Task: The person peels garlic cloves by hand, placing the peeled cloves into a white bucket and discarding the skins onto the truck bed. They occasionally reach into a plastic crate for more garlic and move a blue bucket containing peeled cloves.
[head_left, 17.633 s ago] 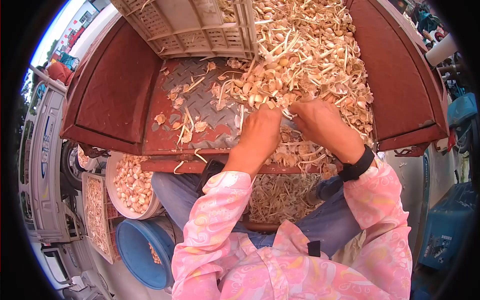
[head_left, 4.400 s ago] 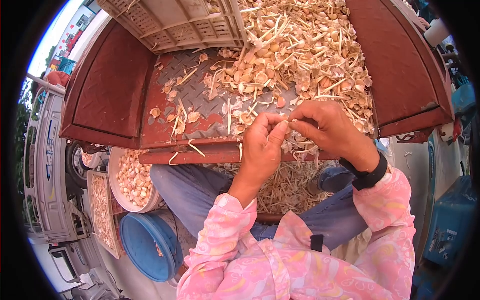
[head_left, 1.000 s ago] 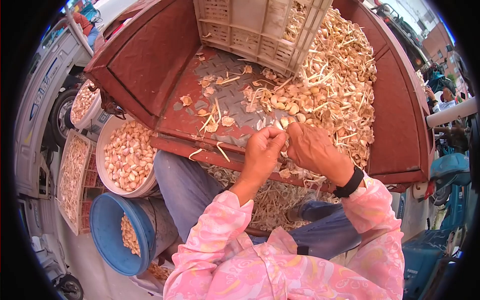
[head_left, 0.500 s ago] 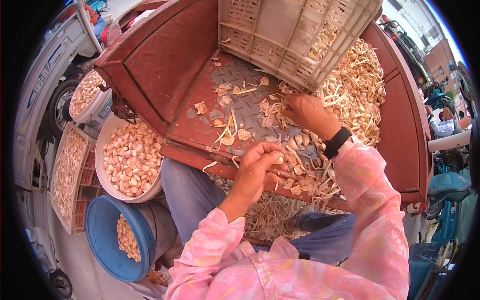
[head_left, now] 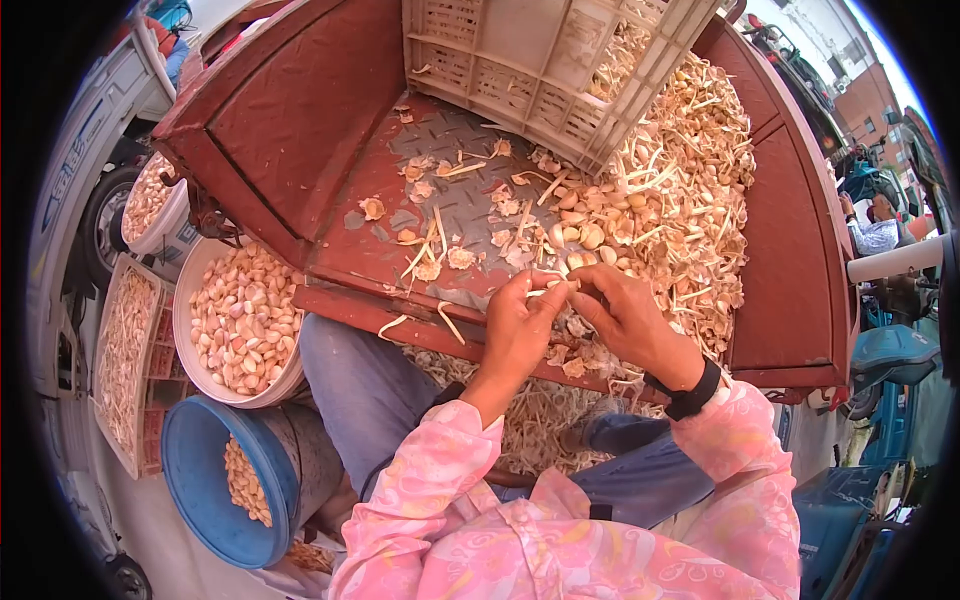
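Observation:
My left hand (head_left: 518,325) and my right hand (head_left: 640,315) meet over the front edge of the red metal cart bed (head_left: 370,200). Fingers of both hands pinch a small pale garlic clove (head_left: 546,289) between them. Just beyond my fingertips lie loose garlic cloves (head_left: 590,236), and a large pile of cloves, skins and stems (head_left: 690,190) spreads to the right. Dry skins and thin stems (head_left: 428,250) are scattered over the bed on the left. A black band circles my right wrist.
A pale plastic crate (head_left: 510,70) stands tilted at the back of the bed. To the left are a white bucket of cloves (head_left: 183,330), a blue bucket (head_left: 190,480), a crate of peelings (head_left: 150,400) and another bucket (head_left: 180,220). Vehicles stand on both sides.
My right hand has come back from the pile to meet my left hand. Cloves have appeared at the pile's near edge. The view has shifted slightly.

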Action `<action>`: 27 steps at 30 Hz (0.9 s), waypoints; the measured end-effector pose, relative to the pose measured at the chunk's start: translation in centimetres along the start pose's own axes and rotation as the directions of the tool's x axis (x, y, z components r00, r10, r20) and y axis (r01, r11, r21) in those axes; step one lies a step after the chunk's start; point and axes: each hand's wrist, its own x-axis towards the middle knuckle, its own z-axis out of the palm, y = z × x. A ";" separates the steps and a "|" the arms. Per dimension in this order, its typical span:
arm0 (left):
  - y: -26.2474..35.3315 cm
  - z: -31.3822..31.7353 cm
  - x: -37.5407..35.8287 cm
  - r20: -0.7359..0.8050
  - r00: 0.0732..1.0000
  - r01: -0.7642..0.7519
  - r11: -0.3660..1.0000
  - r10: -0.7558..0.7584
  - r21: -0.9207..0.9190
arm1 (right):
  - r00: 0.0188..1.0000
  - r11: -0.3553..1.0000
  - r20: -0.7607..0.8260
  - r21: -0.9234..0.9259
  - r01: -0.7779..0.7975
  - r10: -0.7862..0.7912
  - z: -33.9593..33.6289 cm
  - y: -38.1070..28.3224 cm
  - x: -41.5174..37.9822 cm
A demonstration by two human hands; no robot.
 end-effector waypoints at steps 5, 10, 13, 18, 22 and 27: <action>0.9 0.8 -1.5 0.122 0.983 -0.160 0.970 0.139 0.182 | 0.998 0.997 -0.056 0.070 -0.010 0.014 0.6 1.8 -1.8; 3.5 0.4 -2.5 0.294 0.878 -0.478 0.717 0.377 0.507 | 0.912 0.800 0.207 0.437 -0.411 0.355 -0.3 2.6 -2.0; 4.3 -1.2 -2.2 0.219 0.943 -0.320 0.856 0.249 0.406 | 0.925 0.951 0.227 -0.027 -0.308 0.306 -1.5 2.0 0.1; 6.1 -3.5 -1.3 0.237 0.938 0.321 0.893 -0.253 -0.316 | 0.997 0.872 0.031 -0.485 0.072 -0.066 -0.6 5.0 4.6; 5.6 -3.6 -1.3 0.304 0.917 0.373 0.821 -0.257 -0.431 | 0.984 0.750 0.131 -0.637 0.179 -0.123 0.2 5.8 6.7; 5.0 -2.7 -1.6 0.225 0.928 0.372 0.796 -0.298 -0.477 | 0.991 0.881 0.133 -0.468 0.063 0.000 -0.7 5.2 5.6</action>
